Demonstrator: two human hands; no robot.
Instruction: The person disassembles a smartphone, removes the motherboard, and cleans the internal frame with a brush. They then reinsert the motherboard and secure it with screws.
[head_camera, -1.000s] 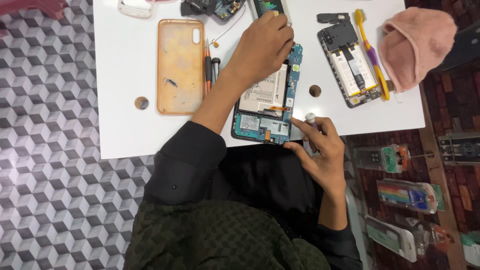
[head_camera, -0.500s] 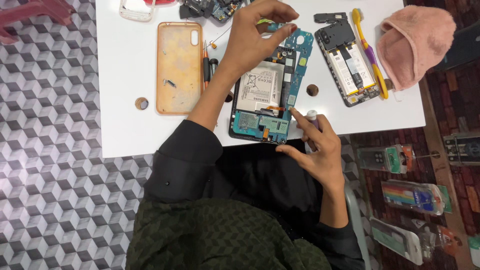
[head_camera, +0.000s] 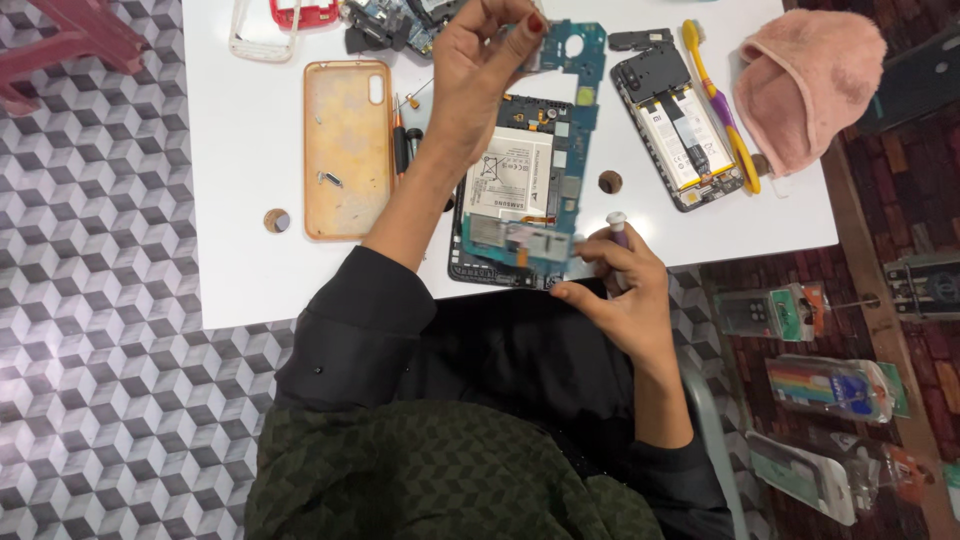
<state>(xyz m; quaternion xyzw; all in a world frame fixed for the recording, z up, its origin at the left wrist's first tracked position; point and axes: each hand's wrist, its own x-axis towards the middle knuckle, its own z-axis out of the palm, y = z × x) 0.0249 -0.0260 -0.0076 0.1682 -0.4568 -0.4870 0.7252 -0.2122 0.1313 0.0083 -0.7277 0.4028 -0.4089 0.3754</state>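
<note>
Flanking the right hand (head_camera: 620, 290): colourful rectangular packages (head_camera: 828, 388) on the brick-red floor (head_camera: 890, 200).

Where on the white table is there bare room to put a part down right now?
Bare patches on the table: the left strip beside the orange phone case, and the near right corner below the second opened phone. Crowded: the middle, where the left hand and right hand work the opened tablet, and the far edge.
</note>
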